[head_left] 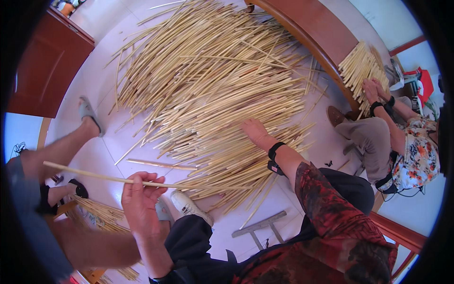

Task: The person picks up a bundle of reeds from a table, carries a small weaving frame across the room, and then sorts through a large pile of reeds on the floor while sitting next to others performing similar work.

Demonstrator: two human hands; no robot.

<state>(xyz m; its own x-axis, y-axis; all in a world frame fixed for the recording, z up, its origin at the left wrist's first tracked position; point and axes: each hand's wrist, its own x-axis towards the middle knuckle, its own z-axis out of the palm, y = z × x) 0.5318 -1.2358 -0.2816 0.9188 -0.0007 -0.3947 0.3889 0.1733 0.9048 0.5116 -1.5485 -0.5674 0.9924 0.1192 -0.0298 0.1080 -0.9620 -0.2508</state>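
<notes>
My left hand [142,201] is closed round a long, thin pale wooden stick [90,173], gripping it between thumb and fingers. The stick lies nearly level, its left end out past the hand and its right end over the near part of a large pile of similar sticks [213,90] on the floor. My right hand [258,134], with a black band at the wrist, reaches onto the right middle of that pile, its back turned up. Its fingers bend down at the sticks and are partly hidden, so whether it grips any I cannot tell.
A long reddish-brown wooden bench [312,33] borders the pile at upper right. Beyond it a seated person [411,142] handles a bundle of sticks [359,66]. Another person's legs [61,146] are at left, near more sticks [101,208]. A grey T-shaped stand [260,224] is near my feet.
</notes>
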